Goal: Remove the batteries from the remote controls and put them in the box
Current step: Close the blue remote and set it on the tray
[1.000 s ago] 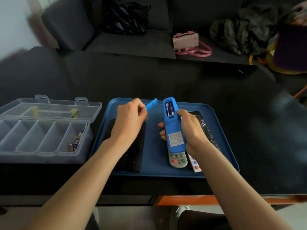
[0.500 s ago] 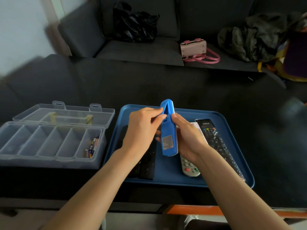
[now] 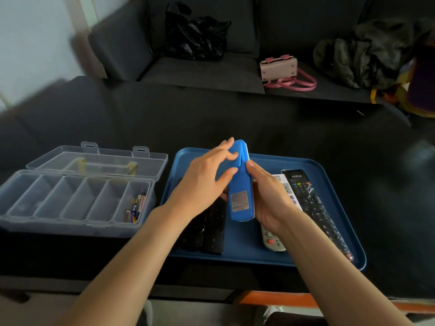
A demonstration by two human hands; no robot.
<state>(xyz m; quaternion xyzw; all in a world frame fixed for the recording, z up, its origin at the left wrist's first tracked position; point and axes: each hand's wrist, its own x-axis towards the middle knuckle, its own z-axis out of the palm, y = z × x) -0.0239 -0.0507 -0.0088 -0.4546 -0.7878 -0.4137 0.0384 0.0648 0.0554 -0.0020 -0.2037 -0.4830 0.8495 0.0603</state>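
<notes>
My right hand (image 3: 270,198) grips a blue remote (image 3: 240,198) from its right side and holds it upright, back facing me, above the blue tray (image 3: 329,262). My left hand (image 3: 207,180) has straight fingers lying on the remote's upper back and its thumb against the left edge. The battery compartment is hidden under those fingers. The clear box (image 3: 70,222) stands open on the left, with several batteries (image 3: 135,205) in its rightmost compartment.
On the tray lie two black remotes (image 3: 211,231) at the left, a grey remote (image 3: 273,238) under my right wrist, a white remote (image 3: 286,187) and a long black remote (image 3: 315,208) at the right. A dark sofa with bags stands behind the black table.
A second ago my left hand held the blue cover away from the remote, with the batteries showing. It has moved onto the remote, and its fingers now spread flat over the compartment.
</notes>
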